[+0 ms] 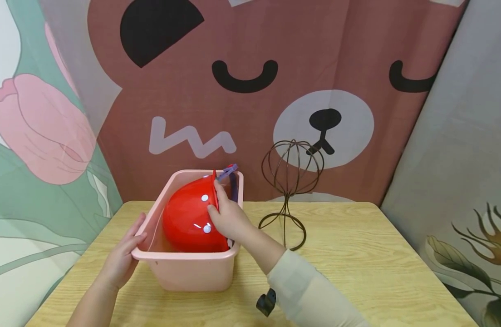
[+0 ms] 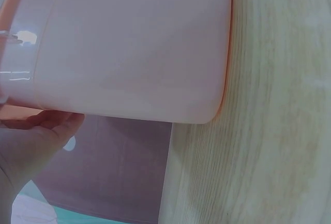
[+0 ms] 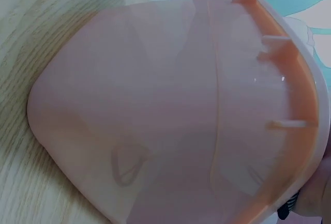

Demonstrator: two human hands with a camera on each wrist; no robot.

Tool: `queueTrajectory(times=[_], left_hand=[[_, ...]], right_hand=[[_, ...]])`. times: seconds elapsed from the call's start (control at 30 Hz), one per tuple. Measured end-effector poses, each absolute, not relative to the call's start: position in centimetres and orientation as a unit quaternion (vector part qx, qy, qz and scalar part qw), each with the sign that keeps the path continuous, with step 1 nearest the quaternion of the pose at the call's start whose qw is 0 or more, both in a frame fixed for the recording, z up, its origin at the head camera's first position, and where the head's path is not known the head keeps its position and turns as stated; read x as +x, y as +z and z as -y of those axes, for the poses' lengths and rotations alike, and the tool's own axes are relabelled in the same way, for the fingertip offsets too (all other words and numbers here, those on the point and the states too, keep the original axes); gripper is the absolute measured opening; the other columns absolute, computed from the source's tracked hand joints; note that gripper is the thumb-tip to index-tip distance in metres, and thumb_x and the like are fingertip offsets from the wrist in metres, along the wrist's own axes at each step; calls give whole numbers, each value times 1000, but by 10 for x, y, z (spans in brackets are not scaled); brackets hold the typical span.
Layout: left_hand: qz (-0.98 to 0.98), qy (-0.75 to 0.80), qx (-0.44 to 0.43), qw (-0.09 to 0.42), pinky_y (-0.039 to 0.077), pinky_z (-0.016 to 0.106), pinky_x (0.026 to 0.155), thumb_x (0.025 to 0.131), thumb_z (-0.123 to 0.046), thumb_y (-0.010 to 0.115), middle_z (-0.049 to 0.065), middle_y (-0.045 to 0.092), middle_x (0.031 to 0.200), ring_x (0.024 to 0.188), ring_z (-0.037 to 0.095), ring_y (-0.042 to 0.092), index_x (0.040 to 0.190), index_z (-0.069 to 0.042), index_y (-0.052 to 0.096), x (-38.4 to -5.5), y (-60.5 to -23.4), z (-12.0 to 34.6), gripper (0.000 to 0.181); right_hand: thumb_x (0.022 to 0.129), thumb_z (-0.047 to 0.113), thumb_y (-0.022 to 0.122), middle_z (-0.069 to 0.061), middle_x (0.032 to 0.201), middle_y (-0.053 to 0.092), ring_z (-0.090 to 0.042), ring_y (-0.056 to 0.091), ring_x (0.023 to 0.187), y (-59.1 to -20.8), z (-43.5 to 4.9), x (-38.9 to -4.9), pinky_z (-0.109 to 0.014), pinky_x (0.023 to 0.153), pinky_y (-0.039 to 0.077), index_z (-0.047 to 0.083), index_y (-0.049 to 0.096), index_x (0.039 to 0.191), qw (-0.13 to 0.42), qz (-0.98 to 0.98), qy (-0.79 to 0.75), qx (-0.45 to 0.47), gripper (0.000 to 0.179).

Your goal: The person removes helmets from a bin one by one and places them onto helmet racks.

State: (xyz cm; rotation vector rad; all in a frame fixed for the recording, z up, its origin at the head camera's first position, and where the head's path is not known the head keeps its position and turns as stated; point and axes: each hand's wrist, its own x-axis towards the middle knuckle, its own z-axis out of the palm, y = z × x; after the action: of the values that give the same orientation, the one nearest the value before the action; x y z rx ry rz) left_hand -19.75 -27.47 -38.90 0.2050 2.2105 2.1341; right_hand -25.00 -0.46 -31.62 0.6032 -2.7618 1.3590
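Observation:
A shiny red helmet (image 1: 185,218) with white dots lies tilted on its side inside a pink plastic bin (image 1: 193,274). My right hand (image 1: 230,220) grips the helmet by its brim, thumb on the outer shell, the other fingers mostly hidden behind the edge. Beside that brim, a purple clip (image 1: 228,171) and dark strap stick up at the bin's back right. With my left hand (image 1: 124,254) I hold the bin's left rim near the front corner, thumb over the edge. The left wrist view shows those fingers (image 2: 67,124) against the bin's outer wall.
Right of the bin stands a brown wire stand (image 1: 286,198) with a round cage top. The bin rests on a light wood table (image 1: 356,263). Behind it hangs a bear-print cloth (image 1: 250,109). A small black device (image 1: 267,302) is by my right sleeve.

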Motion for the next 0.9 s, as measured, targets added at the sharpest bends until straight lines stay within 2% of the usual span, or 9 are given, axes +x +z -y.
queueTrajectory(times=[0.23, 0.4, 0.53, 0.6, 0.67, 0.77, 0.9], left_hand=[[-725, 685, 61, 36, 38, 6, 85, 106, -31, 32, 10, -14, 165, 146, 37, 0, 157, -16, -8, -196, -387, 275, 67], [-722, 687, 67, 37, 37, 6, 87, 106, -31, 33, 10, -12, 165, 145, 34, 3, 158, -16, -7, -198, -387, 273, 67], [-717, 693, 68, 32, 37, 6, 89, 106, -31, 32, 11, -12, 165, 141, 19, 15, 158, -15, -7, -198, -388, 273, 67], [-717, 694, 67, 29, 37, 6, 89, 106, -30, 32, 12, -12, 165, 139, 16, 18, 158, -15, -7, -197, -389, 274, 66], [-717, 694, 64, 29, 37, 7, 89, 106, -31, 32, 12, -11, 165, 141, 18, 16, 158, -15, -7, -197, -389, 274, 67], [-717, 693, 63, 29, 37, 7, 89, 106, -31, 33, 10, -11, 166, 145, 29, 6, 158, -15, -6, -197, -388, 274, 67], [-714, 696, 65, 30, 35, 11, 96, 106, -30, 33, 8, -12, 166, 147, 34, -1, 158, -15, -6, -195, -387, 273, 67]], right_hand=[[101, 25, 48, -12, 131, 63, -26, 65, 113, -318, 5, -248, -44, 92, 54, 22, 17, 158, 32, 877, 436, 198, 64], [100, 22, 50, -11, 141, 56, -28, 62, 118, -322, 2, -248, -46, 94, 53, 21, 25, 155, 49, 856, 478, 190, 60], [100, 19, 50, -10, 147, 49, -29, 58, 123, -323, -1, -251, -47, 94, 52, 21, 26, 155, 45, 825, 532, 184, 60], [100, 18, 50, -10, 144, 52, -29, 59, 122, -322, -4, -252, -47, 93, 53, 23, 26, 155, 37, 807, 561, 180, 60], [100, 17, 51, -11, 140, 54, -28, 60, 120, -322, -7, -254, -46, 91, 54, 24, 25, 155, 28, 787, 591, 173, 62], [100, 16, 53, -13, 131, 59, -27, 62, 114, -322, -10, -254, -46, 88, 55, 26, 25, 155, 21, 761, 629, 160, 63], [100, 14, 53, -13, 129, 59, -28, 63, 113, -320, -13, -253, -45, 87, 56, 27, 26, 155, 26, 733, 663, 153, 62]])
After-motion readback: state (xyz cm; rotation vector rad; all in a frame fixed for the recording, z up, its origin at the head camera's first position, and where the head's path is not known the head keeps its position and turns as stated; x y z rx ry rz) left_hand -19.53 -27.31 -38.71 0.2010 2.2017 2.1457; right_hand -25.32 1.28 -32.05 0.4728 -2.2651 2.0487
